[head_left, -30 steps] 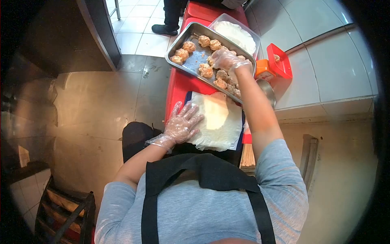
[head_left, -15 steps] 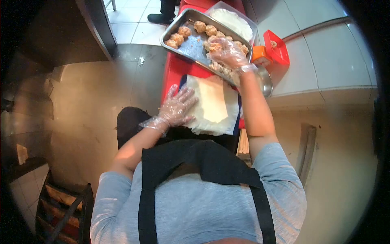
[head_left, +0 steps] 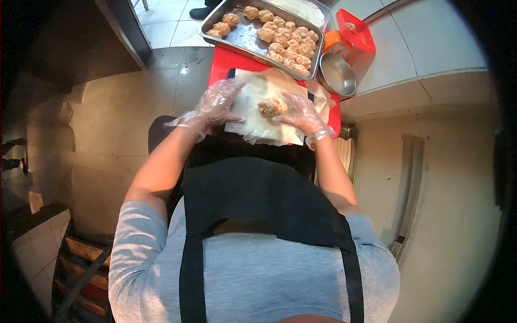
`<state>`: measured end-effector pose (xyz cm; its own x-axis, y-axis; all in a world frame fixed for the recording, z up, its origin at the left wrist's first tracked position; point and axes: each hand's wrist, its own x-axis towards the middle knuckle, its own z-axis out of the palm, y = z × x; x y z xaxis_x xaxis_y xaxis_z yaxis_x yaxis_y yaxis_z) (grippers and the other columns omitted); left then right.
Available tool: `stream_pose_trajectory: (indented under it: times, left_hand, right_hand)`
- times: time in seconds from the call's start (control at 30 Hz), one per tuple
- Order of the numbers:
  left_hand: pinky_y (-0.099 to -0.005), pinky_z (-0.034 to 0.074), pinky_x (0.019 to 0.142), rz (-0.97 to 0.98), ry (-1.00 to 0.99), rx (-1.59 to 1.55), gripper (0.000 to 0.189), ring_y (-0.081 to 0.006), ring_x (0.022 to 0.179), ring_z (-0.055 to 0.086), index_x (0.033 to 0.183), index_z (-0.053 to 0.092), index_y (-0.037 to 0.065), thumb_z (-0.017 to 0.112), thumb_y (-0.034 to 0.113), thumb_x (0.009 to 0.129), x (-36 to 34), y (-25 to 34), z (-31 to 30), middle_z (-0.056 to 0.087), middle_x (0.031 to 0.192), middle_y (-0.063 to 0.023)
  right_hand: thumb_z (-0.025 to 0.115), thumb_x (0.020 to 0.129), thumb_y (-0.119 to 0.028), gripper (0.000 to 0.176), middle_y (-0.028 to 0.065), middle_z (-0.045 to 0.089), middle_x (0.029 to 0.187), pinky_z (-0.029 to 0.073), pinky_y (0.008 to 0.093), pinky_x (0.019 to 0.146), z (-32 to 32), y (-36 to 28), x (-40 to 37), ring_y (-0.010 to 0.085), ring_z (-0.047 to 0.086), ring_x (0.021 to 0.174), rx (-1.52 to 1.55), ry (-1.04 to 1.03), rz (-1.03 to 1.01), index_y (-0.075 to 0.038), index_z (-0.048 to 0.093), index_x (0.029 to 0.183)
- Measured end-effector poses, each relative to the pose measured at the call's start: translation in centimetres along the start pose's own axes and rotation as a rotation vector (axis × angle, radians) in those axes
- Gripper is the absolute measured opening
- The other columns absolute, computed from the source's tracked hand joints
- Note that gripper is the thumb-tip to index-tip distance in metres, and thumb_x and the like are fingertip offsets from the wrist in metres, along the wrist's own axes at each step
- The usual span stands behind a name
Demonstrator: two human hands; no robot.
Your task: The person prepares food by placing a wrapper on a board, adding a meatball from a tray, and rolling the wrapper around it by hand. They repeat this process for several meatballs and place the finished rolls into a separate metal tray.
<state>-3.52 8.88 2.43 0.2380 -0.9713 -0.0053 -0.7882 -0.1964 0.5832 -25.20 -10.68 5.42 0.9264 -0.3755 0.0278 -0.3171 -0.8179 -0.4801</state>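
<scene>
A ball of meat filling [head_left: 270, 106] rests on a stack of thin, pale wrapper sheets [head_left: 250, 121] in front of me. My left hand [head_left: 214, 103], in a clear plastic glove, lies along the left edge of the sheets with its fingers apart. On the other side, my gloved right hand [head_left: 302, 114] is open, its fingertips at the right side of the ball. Beyond the sheets, a metal tray [head_left: 245, 50] holds several more filling balls, most of them crowded at its right end.
A red table [head_left: 218, 63] carries the tray and sheets. Right of the tray are a steel bowl [head_left: 337, 74] and an orange scale [head_left: 337, 44] with a red pan [head_left: 356, 33]. Behind stands a plastic container of something white [head_left: 301, 11]. A person's dark shoe [head_left: 200, 13] shows at the back.
My right hand has come back from the tray, and a filling ball now sits on the sheets. My left hand remains at their left edge. The whole view has shifted somewhat.
</scene>
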Motion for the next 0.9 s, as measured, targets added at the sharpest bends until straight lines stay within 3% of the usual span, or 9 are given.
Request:
stream_pose_trajectory:
  times: [0.33,0.43,0.47,0.6,0.67,0.73,0.77,0.87,0.9]
  left_hand:
    - [-0.0422,0.030,0.113,0.074,0.025,0.276,0.090,-0.0328,0.134,0.041,0.140,0.046,0.014,0.086,0.034,0.062,0.2,0.6,1.0,0.049,0.141,-0.0145]
    - [-0.0426,0.032,0.112,0.234,0.121,0.160,0.083,-0.0314,0.130,0.046,0.135,0.051,0.016,0.086,0.034,0.062,0.4,2.9,1.8,0.052,0.137,-0.0132]
    - [-0.0435,0.042,0.102,0.261,0.177,0.067,0.065,-0.0313,0.118,0.055,0.123,0.060,0.015,0.084,0.031,0.066,0.6,4.5,2.4,0.061,0.123,-0.0126]
    - [-0.0400,0.050,0.080,0.296,0.168,-0.620,0.027,-0.0306,0.091,0.064,0.095,0.067,0.011,0.078,0.022,0.073,2.8,3.3,9.2,0.066,0.094,-0.0119]
    - [-0.0384,0.051,0.076,0.295,0.231,-0.579,0.021,-0.0298,0.085,0.065,0.089,0.068,0.010,0.077,0.019,0.073,2.6,3.6,8.5,0.066,0.089,-0.0115]
    - [-0.0372,0.051,0.074,0.260,0.243,-0.092,0.020,-0.0287,0.083,0.065,0.088,0.069,0.011,0.078,0.019,0.072,1.6,2.8,6.6,0.067,0.088,-0.0111]
    - [-0.0374,0.051,0.072,0.279,0.237,-0.056,0.024,-0.0284,0.081,0.065,0.087,0.069,0.010,0.081,0.022,0.070,1.4,2.6,6.0,0.067,0.088,-0.0091]
    - [-0.0363,0.052,0.074,0.105,-0.013,-0.329,0.030,-0.0261,0.085,0.067,0.093,0.068,0.009,0.082,0.024,0.071,1.5,2.8,4.1,0.068,0.089,-0.0082]
    - [-0.0354,0.052,0.075,0.204,0.122,-0.202,0.032,-0.0250,0.086,0.067,0.096,0.067,0.009,0.082,0.024,0.072,1.6,2.9,4.1,0.068,0.090,-0.0084]
  right_hand:
    - [0.078,0.071,-0.017,0.044,0.0182,0.066,0.108,0.048,0.0431,0.092,5.6,-1.0,-2.5,0.0346,0.062,0.102,0.032,0.313,-0.226,-0.006,0.066,0.112]
    - [0.076,0.073,-0.014,0.039,0.0170,0.067,0.106,0.049,0.0424,0.090,4.1,-1.6,-3.2,0.0336,0.064,0.099,0.090,0.345,-0.224,-0.005,0.067,0.109]
    - [0.074,0.074,-0.014,0.035,0.0170,0.067,0.107,0.049,0.0422,0.091,4.1,-1.1,-3.3,0.0332,0.063,0.100,0.147,0.352,-0.231,-0.005,0.068,0.107]
    - [0.072,0.077,-0.013,0.022,0.0148,0.069,0.101,0.050,0.0414,0.088,6.7,0.8,-3.1,0.0325,0.064,0.098,0.296,0.394,-0.291,-0.005,0.071,0.098]
    - [0.075,0.076,-0.013,0.018,0.0127,0.070,0.093,0.051,0.0400,0.085,7.0,1.1,-2.9,0.0305,0.066,0.094,0.236,0.404,-0.252,-0.005,0.071,0.092]
    - [0.076,0.076,-0.013,0.016,0.0124,0.070,0.092,0.052,0.0388,0.084,7.2,1.5,-3.1,0.0292,0.066,0.093,0.252,0.376,-0.171,-0.005,0.071,0.089]
    - [0.077,0.076,-0.015,0.028,0.0132,0.069,0.104,0.052,0.0375,0.084,6.9,2.2,-3.0,0.0288,0.066,0.093,0.318,0.239,-0.118,-0.004,0.069,0.100]
    - [0.079,0.075,-0.017,0.048,0.0133,0.064,0.117,0.053,0.0371,0.083,6.0,2.4,-2.5,0.0298,0.066,0.095,1.197,0.087,0.165,-0.004,0.061,0.118]
    - [0.078,0.077,-0.024,0.057,0.0128,0.059,0.123,0.051,0.0386,0.088,5.2,2.6,-2.6,0.0306,0.063,0.104,1.041,0.018,0.206,-0.003,0.053,0.125]
